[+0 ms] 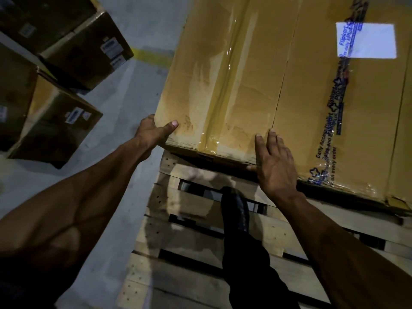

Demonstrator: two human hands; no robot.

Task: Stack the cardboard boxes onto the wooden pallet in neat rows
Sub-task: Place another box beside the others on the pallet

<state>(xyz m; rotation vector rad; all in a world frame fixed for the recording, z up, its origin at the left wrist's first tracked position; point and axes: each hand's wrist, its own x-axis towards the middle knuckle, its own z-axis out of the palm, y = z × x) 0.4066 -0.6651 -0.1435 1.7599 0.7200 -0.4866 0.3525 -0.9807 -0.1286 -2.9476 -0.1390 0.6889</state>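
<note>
A large taped cardboard box (234, 81) lies on the wooden pallet (191, 241) at the far side. My left hand (151, 130) grips its near-left corner, thumb on top and fingers wrapped round the side. My right hand (274, 161) lies flat on the top at the near edge, fingers straight, thumb hooked under the edge, where this box meets a second box (356, 121) with blue printed tape and a white label. Both boxes sit side by side.
Several darker cardboard boxes (58, 121) with small labels stand on the grey floor at the left. My leg and black shoe (236, 210) rest on the pallet slats. A yellow floor line (153, 55) runs behind.
</note>
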